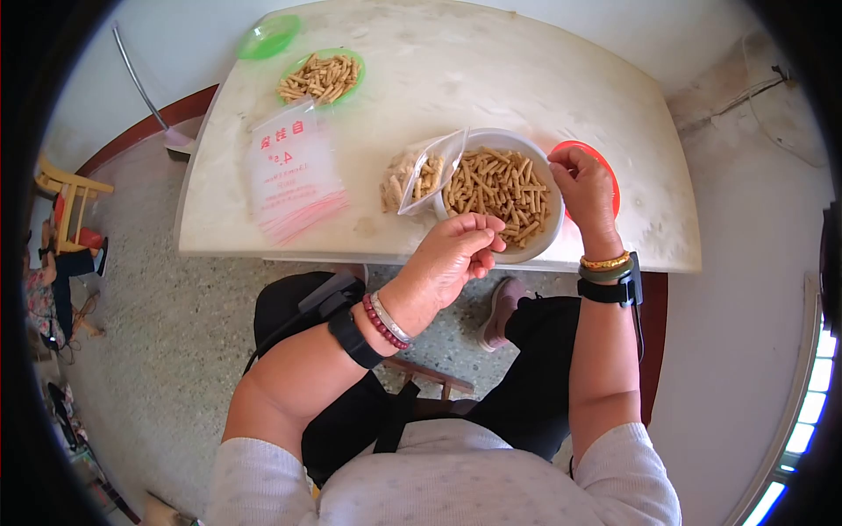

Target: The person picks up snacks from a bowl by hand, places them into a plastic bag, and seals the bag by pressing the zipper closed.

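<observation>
A grey-white bowl (556, 230) full of short brown stick snacks (495, 188) stands near the table's front edge. My left hand (452, 259) hovers at the bowl's near left rim with curled fingers, thumb against the index finger. Whether anything sits in that pinch is hidden. Over the bowl's right rim and a red plate (605, 162), my right hand (586, 193) has its thumb and fingertips pressed together; I cannot make out anything between them. A clear plastic bag (425, 178), partly filled with the sticks, leans against the bowl's left side, its mouth gaping.
Flat zip bags with red print (294, 171) lie stacked on the left of the table (421, 70). Behind them are a green plate (358, 83) of sticks and another green dish (268, 37). A wooden chair (74, 188) and a seated person are at far left.
</observation>
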A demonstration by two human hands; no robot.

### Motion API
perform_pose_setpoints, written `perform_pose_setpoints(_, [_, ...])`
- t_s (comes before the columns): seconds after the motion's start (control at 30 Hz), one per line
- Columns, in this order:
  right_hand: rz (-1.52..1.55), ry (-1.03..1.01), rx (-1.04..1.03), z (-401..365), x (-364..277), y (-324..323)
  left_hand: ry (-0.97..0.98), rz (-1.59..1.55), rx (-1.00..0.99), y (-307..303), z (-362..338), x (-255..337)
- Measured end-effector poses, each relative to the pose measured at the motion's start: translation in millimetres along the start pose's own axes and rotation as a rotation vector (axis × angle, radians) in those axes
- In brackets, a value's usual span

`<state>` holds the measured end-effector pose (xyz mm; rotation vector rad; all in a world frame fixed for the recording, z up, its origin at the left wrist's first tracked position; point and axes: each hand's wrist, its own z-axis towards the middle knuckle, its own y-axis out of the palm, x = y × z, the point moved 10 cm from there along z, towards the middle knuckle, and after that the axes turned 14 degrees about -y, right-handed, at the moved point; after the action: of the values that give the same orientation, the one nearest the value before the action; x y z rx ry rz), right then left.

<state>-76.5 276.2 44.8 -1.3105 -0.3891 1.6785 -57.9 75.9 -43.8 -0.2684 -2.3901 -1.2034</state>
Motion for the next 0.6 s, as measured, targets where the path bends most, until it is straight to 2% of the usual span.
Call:
perform_pose_setpoints(0.1, [-0.128,-0.064,-0.073,-1,-8,12,-0.009,0.023,-0.016,2,1,-2])
perform_pose_setpoints(0.2, [-0.461,-0.029,-0.442,-6,-11,50,-0.037,0.025,-0.005,0,3,-5])
perform_pose_setpoints(0.33, [-0.569,0.056,-0.532,-10,-14,64,-0.033,0.049,0.014,-2,3,-3])
perform_pose_setpoints(0.37, [-0.569,0.056,-0.531,-12,-11,67,-0.027,0.048,0.004,-2,3,-2])
perform_pose_setpoints(0.43, [-0.544,-0.008,-0.379,-12,-12,65,-0.021,0.044,-0.007,-2,2,0])
perform_pose_setpoints(0.6, [-0.483,-0.036,-0.381,-17,-19,63,-0.011,0.044,-0.007,0,0,3])
